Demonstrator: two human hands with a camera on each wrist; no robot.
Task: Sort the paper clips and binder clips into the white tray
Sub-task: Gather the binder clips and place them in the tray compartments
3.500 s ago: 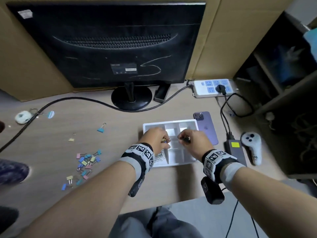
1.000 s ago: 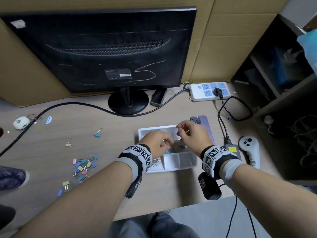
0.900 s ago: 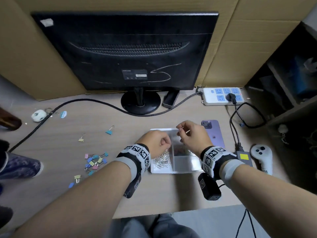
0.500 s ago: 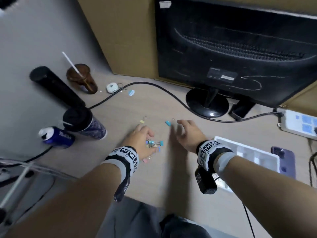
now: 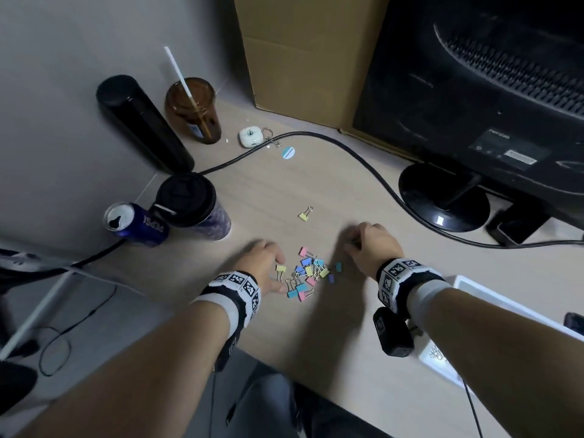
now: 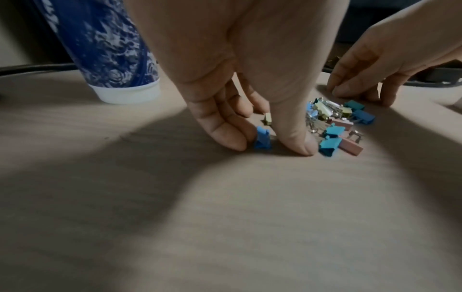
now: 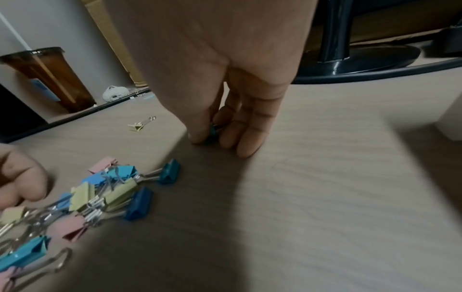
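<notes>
Head view shows both hands down on the desk [image 5: 316, 343] at the pile of binder clips [image 5: 308, 275], with the white tray [image 5: 480, 287] off to the right, partly behind the right forearm. The left hand [image 5: 264, 263] has its fingertips [image 6: 225, 136] and thumb [image 6: 297, 142] planted either side of a blue clip [image 6: 262, 139], closing in on it in a pinch against the wood. The right hand [image 5: 371, 245] sits beyond the pile; from its wrist camera the thumb and fingers [image 7: 240, 136] are pressed together round a teal clip [image 7: 213, 131] at the desk surface. A lone yellow clip [image 5: 305, 214] lies further back, well apart from the rest.

What could go wrong, to my eye: these clips are small and slick, so a pinch taken this low may squirt one sideways across the desk. The pile's wire handles look tangled, so lifting a neighbour could drag several along and drop them on the way to the tray. The can [image 5: 136, 224] and the tumbler [image 5: 192, 207] stand near the left hand; a wide swing could knock them. The stray yellow one is easy to forget.
</notes>
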